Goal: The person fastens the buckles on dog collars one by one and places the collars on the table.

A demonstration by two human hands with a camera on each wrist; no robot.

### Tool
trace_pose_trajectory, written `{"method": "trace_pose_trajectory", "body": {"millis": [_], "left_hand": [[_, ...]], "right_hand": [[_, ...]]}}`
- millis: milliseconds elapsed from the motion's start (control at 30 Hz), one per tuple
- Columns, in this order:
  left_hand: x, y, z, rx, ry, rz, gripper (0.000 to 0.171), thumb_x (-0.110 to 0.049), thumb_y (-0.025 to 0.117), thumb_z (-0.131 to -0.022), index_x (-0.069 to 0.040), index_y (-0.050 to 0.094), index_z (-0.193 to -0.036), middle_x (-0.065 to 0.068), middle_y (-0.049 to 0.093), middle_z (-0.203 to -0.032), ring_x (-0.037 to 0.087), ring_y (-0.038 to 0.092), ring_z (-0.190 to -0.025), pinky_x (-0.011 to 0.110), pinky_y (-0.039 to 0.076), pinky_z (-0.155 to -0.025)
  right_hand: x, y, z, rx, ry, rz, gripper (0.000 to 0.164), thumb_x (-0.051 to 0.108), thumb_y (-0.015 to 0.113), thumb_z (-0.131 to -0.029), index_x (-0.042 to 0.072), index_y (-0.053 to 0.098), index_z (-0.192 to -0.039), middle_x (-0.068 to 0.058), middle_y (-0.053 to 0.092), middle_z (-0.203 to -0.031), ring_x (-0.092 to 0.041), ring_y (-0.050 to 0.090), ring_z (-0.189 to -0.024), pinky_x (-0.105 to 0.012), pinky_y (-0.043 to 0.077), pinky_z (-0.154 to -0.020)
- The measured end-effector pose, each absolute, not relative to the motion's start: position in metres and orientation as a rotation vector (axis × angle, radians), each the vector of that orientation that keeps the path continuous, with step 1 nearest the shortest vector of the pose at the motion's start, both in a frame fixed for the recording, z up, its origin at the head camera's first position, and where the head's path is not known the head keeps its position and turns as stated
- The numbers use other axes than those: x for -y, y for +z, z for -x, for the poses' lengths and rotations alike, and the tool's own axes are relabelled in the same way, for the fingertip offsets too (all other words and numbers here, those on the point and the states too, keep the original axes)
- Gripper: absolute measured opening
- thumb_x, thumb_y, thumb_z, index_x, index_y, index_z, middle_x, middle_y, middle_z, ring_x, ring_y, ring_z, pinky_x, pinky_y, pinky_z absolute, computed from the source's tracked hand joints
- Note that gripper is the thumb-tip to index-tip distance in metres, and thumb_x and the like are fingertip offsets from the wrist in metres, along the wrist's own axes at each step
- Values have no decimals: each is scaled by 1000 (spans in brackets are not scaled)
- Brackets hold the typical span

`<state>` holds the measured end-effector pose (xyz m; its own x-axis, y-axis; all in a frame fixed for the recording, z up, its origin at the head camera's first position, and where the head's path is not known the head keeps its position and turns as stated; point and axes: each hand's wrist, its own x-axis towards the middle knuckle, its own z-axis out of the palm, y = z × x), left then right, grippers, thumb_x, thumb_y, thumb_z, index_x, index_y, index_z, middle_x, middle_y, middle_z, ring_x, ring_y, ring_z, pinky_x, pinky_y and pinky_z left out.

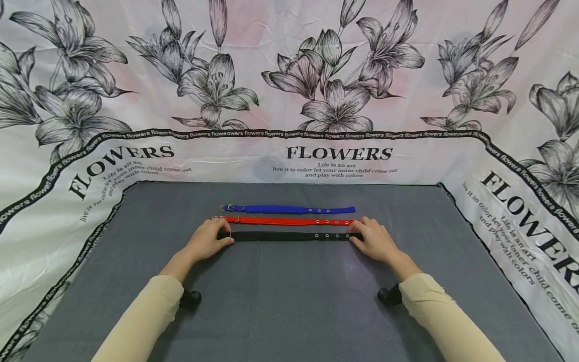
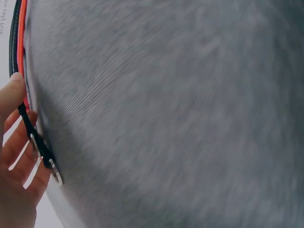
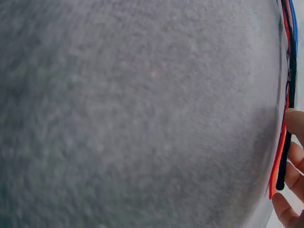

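A black pet collar [image 1: 276, 236] stretches straight from side to side, nearest to me of three collars. My left hand [image 1: 209, 239] pinches its buckle end between thumb and fingers; in the left wrist view metal rings hang by the fingers below the black strap [image 2: 33, 130]. At the other end, past the eyelets, my right hand [image 1: 372, 239] grips the tip, which pokes out by the fingers as a black end [image 3: 281, 183] in the right wrist view. Just behind lies a red collar [image 1: 280, 220], its buckle partly covered by my left hand. Farther back is a blue collar [image 1: 280, 208], buckle at left.
Grey fabric [image 1: 280, 301] forms the work surface, bordered by a white cloth with printed flowers and lettering [image 1: 339, 153]. Black wrist devices [image 1: 191, 299] show under both cuffs.
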<state>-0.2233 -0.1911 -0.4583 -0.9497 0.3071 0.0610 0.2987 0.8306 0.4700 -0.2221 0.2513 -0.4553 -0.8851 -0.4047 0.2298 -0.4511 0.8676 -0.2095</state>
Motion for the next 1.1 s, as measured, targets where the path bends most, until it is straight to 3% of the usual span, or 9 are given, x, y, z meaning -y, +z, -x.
{"method": "trace_pose_trajectory", "body": {"millis": [233,733,967,1100], "left_hand": [[192,-446,221,-2900,795,-516,24,-25,68,-84,-12,54,-98,8,62,-99,25,58,-93,44,47,-80],[198,-439,210,-2934,828,-561,23,-22,65,-87,-10,59,-106,6,65,-103,25,60,-98,44,48,-83],[200,-437,209,-2916,858,-630,27,-17,61,-89,-10,60,-115,2,67,-92,16,61,-80,34,49,-68],[200,-437,210,-2927,896,-671,20,-18,61,-89,-13,64,-109,-1,66,-89,12,60,-77,30,48,-67]], "right_hand": [[-253,-447,221,2836,370,-679,16,16,70,-81,14,62,-94,-5,61,-91,-27,54,-83,-44,43,-63],[-254,-438,212,2800,387,-699,10,15,66,-85,15,63,-94,-2,64,-90,-24,58,-84,-43,44,-66],[-253,-435,209,2779,379,-654,6,16,62,-88,11,64,-90,-1,64,-84,-19,54,-72,-37,44,-64],[-254,-433,209,2803,472,-583,5,15,62,-88,11,64,-88,-1,64,-83,-15,53,-69,-35,45,-63]]}}
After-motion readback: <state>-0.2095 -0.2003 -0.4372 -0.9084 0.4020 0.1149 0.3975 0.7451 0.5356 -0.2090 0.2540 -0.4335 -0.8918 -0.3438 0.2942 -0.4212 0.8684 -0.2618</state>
